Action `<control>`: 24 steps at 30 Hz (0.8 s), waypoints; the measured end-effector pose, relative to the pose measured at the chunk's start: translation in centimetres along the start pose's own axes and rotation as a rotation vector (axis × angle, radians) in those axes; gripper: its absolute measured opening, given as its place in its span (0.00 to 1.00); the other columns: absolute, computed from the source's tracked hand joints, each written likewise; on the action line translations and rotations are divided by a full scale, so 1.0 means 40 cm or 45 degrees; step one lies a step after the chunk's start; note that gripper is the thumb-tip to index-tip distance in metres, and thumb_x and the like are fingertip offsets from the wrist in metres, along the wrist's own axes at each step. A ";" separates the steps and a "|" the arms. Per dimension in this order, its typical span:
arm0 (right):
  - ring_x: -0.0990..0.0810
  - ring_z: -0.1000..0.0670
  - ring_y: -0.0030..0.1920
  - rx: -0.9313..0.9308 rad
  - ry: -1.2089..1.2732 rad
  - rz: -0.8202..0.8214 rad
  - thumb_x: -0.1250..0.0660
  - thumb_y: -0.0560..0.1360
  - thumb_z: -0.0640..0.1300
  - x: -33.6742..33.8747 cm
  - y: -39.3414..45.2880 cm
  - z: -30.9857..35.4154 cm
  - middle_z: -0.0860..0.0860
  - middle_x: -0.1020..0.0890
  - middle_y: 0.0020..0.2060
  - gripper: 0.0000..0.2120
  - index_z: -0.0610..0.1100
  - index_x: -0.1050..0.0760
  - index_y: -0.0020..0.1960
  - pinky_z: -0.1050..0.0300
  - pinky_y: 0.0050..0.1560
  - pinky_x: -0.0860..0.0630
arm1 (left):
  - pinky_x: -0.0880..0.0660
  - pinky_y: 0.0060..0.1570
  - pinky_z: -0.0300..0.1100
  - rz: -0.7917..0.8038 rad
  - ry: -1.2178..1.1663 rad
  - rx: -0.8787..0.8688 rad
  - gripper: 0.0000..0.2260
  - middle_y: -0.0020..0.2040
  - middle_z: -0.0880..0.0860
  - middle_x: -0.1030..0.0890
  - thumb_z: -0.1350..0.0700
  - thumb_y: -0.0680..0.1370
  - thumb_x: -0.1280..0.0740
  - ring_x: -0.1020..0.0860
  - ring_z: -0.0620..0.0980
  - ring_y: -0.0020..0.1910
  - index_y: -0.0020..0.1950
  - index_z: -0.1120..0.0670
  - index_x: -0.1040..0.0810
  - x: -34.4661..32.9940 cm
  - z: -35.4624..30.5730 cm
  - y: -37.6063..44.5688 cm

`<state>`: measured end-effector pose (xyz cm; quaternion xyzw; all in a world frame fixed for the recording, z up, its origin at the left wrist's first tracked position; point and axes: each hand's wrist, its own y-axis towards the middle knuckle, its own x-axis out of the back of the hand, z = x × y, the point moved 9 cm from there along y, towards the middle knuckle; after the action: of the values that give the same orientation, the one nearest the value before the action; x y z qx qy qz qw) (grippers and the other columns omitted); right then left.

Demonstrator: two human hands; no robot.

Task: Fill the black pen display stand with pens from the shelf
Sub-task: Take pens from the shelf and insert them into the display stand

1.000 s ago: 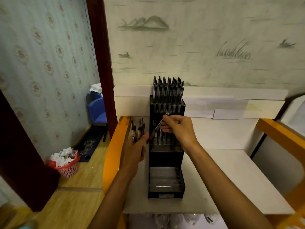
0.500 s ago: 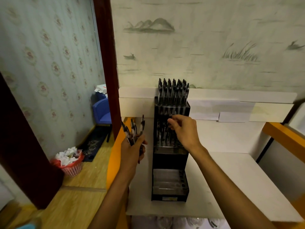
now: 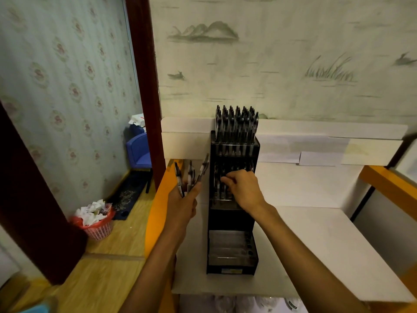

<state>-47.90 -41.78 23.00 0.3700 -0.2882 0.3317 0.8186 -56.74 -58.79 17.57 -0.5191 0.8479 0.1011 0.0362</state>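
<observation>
A red basket (image 3: 99, 229) of crumpled paper sits on the floor to my left, a blue chair (image 3: 138, 152) beyond it. The black stand (image 3: 232, 213) rises from the white shelf (image 3: 327, 240): top tier packed with pens (image 3: 237, 123), bottom tier bare. My left hand (image 3: 182, 206) grips a fan of spare pens (image 3: 190, 177). My right hand (image 3: 243, 188) reaches into the middle tier, fingers curled among the pens there; I cannot tell whether it pinches one.

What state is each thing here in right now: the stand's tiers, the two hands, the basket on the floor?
Black pen display stand: upright on the white shelf.
Top tier: packed with pens.
Middle tier: partly filled.
Bottom tier: empty.
Left hand: closed around spare pens.
Right hand: at the middle tier; grip hidden.
Red basket: heaped with paper.
</observation>
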 end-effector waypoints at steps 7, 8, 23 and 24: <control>0.19 0.54 0.33 -0.044 0.016 -0.058 0.31 0.78 0.49 0.010 -0.012 -0.016 0.48 0.17 0.32 0.14 0.40 0.16 0.40 0.56 0.43 0.20 | 0.41 0.22 0.36 0.017 -0.063 0.060 0.09 0.29 0.51 0.32 0.56 0.80 0.31 0.36 0.44 0.25 0.55 0.61 0.18 -0.014 0.010 -0.008; 0.19 0.55 0.33 -0.048 0.024 -0.082 0.30 0.77 0.50 0.021 -0.015 -0.016 0.49 0.17 0.32 0.13 0.42 0.16 0.40 0.59 0.41 0.21 | 0.41 0.21 0.36 0.014 -0.077 0.060 0.09 0.28 0.51 0.32 0.56 0.80 0.31 0.36 0.44 0.24 0.55 0.61 0.18 -0.016 0.010 -0.008; 0.14 0.43 0.46 -0.252 1.287 0.026 0.31 0.77 0.41 0.036 -0.031 -0.005 0.43 0.13 0.44 0.10 0.36 0.18 0.54 0.58 0.46 0.17 | 0.38 0.20 0.34 0.189 -0.028 0.054 0.09 0.26 0.46 0.25 0.53 0.80 0.32 0.34 0.41 0.21 0.53 0.58 0.19 -0.096 -0.002 -0.023; 0.14 0.43 0.46 -0.259 1.309 0.025 0.31 0.77 0.42 0.036 -0.030 -0.007 0.43 0.13 0.45 0.10 0.36 0.18 0.54 0.57 0.46 0.17 | 0.38 0.20 0.34 0.175 -0.019 0.048 0.09 0.26 0.46 0.26 0.53 0.80 0.32 0.34 0.41 0.21 0.53 0.58 0.19 -0.097 -0.004 -0.023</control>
<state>-46.04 -41.69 23.39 0.0752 0.1166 0.4484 0.8830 -54.16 -55.84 18.24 -0.4581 0.8830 0.0912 0.0452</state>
